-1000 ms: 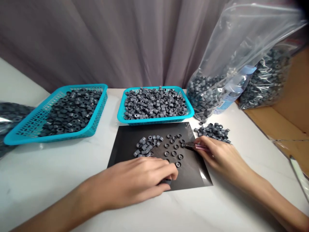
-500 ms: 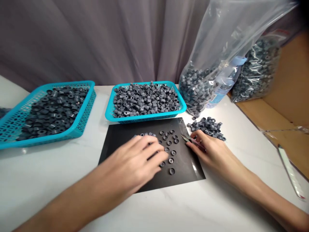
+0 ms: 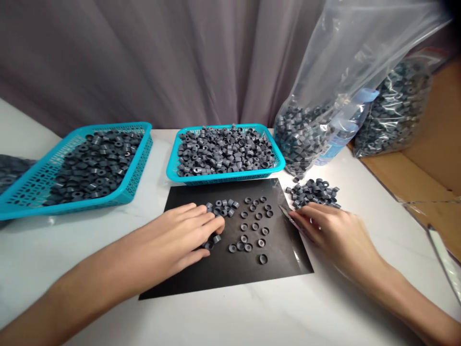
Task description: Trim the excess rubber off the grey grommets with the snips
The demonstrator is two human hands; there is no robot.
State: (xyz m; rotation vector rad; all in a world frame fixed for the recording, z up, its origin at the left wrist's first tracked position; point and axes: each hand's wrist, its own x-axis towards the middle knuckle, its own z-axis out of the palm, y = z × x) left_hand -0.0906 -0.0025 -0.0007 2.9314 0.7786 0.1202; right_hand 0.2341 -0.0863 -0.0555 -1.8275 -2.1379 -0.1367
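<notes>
My left hand [image 3: 185, 230] lies palm down over the left part of a black sheet [image 3: 284, 264], its fingers loosely bent and apart. Small grey plastic rings [image 3: 216, 238] show by its fingertips and thumb; what lies beneath the palm is hidden. A cluster of grey rings [image 3: 224, 210] sits just beyond the fingers. To its right, several shallow grey caps [image 3: 255, 226] are scattered over the sheet. At the sheet's right edge, my right hand [image 3: 327, 230] is closed on slim pointed tweezers [image 3: 288, 214], tips toward the sheet and partly covered by the fingers.
A loose pile of grey rings [image 3: 315, 192] lies beyond my right hand. Two turquoise baskets [image 3: 226, 179] of grey parts stand behind and left. At the back right are a clear bag [image 3: 298, 129] of parts, a water bottle [image 3: 340, 132], another filled bag [image 3: 392, 108] and cardboard [image 3: 439, 168].
My left hand has moved left across the sheet, uncovering the ring cluster and more caps. My right hand stays at the sheet's right edge with the tweezers. The view has shifted slightly.
</notes>
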